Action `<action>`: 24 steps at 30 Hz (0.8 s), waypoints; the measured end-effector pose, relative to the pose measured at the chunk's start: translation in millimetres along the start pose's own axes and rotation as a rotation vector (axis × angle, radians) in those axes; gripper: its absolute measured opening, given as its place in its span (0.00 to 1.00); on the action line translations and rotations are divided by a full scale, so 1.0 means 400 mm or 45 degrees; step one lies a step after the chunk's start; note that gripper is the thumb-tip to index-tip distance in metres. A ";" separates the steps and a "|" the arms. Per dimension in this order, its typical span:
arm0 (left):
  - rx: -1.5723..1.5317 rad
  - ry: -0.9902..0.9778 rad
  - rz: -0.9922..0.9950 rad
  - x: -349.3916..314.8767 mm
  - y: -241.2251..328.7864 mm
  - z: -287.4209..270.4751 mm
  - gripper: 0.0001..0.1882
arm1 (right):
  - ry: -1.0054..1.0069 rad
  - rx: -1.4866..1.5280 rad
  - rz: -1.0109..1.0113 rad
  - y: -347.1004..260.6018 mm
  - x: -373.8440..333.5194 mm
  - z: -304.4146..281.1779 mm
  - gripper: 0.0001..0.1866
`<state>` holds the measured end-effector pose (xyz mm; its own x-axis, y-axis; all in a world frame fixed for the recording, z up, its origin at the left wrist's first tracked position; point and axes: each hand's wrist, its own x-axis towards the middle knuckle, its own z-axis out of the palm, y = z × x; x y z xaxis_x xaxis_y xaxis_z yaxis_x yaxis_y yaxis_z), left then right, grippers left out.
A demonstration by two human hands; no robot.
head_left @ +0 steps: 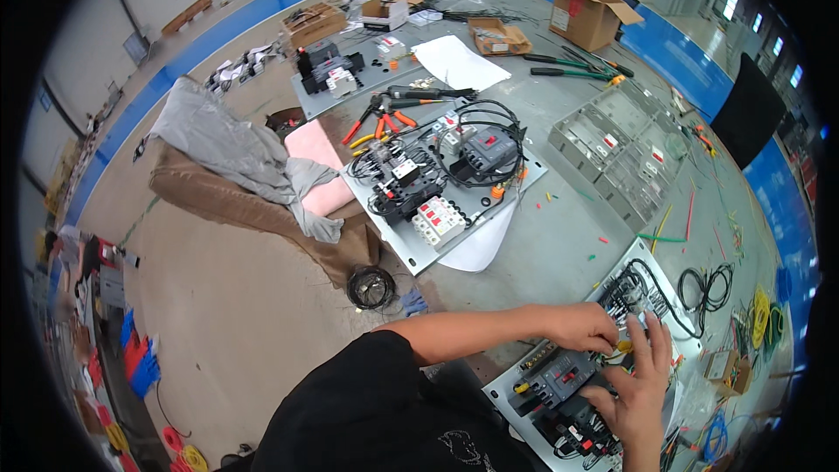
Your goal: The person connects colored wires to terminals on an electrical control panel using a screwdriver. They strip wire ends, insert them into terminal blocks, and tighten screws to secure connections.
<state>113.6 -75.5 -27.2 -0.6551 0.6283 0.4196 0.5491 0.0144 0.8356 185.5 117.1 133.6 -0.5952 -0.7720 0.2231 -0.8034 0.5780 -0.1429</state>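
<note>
My left hand (pixel 584 327) reaches across from the left, its fingers pinched together over the wiring on a mounting plate (pixel 502 391). What they hold, if anything, is hidden. Over the same plate, my right hand (pixel 636 380) has its thumb and fingers spread apart, fingertips close to the wires. Between and below the hands sits a dark grey circuit breaker (pixel 559 378) with a red switch. Black contactors and wires (pixel 577 437) lie at the plate's near end. A loop of black cable (pixel 669 297) runs along its far end.
A second wired plate (pixel 415 258) lies farther left, with pliers (pixel 384 118) behind it. Grey plastic covers (pixel 616 153), a cardboard box (pixel 590 16), white paper (pixel 461 61) and green-handled cutters (pixel 568 72) are on the table. A brown chair (pixel 236 179) stands left.
</note>
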 end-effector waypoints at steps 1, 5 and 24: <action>0.005 0.011 0.009 -0.006 -0.008 -0.001 0.11 | 0.005 0.075 0.067 0.013 -0.022 -0.005 0.27; 0.000 0.042 -0.006 -0.005 0.006 0.012 0.13 | 0.038 0.204 0.340 0.086 -0.090 -0.030 0.29; 0.528 0.188 -0.171 0.002 0.031 0.113 0.19 | -0.064 -0.131 0.091 0.176 -0.062 -0.055 0.21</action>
<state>143.3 -39.5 -32.7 -0.7853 0.4824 0.3882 0.5957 0.4174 0.6863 144.4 182.8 139.3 -0.6528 -0.7390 0.1666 -0.7546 0.6538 -0.0567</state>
